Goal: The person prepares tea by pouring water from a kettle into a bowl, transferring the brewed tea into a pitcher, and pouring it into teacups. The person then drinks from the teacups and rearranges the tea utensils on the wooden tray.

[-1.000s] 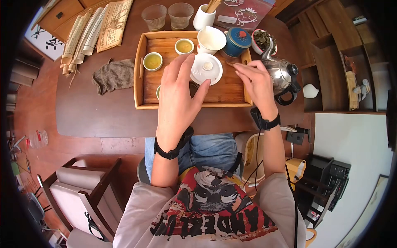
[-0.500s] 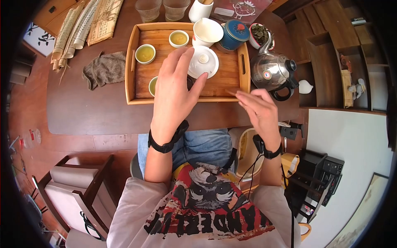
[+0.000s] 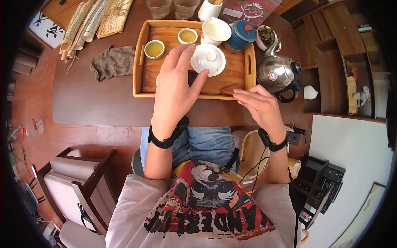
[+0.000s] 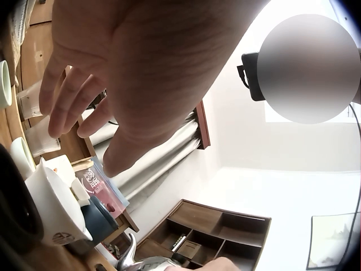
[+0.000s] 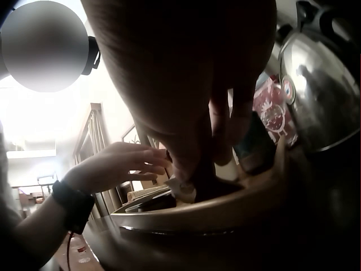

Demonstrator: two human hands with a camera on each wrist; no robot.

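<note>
My left hand hovers palm down over the front of the wooden tray, fingers loosely extended and holding nothing. Just beyond its thumb sits a white lidded bowl with a round knob. A dark object shows partly beneath that hand. At the tray's front right corner, my right hand pinches a small flat brown piece that looks like wood; its far part lies over the tray floor. Two small cups of yellow tea, a left one and a back one, stand on the tray.
A white pitcher and blue canister stand at the tray's back right. Beside the tray is a steel kettle, with a bowl of leaves behind. A brown cloth lies left; glasses stand behind.
My right hand has come from the tray's right side toward its front right corner, bringing the brown piece along. The left hand stays over the tray beside the lidded bowl.
</note>
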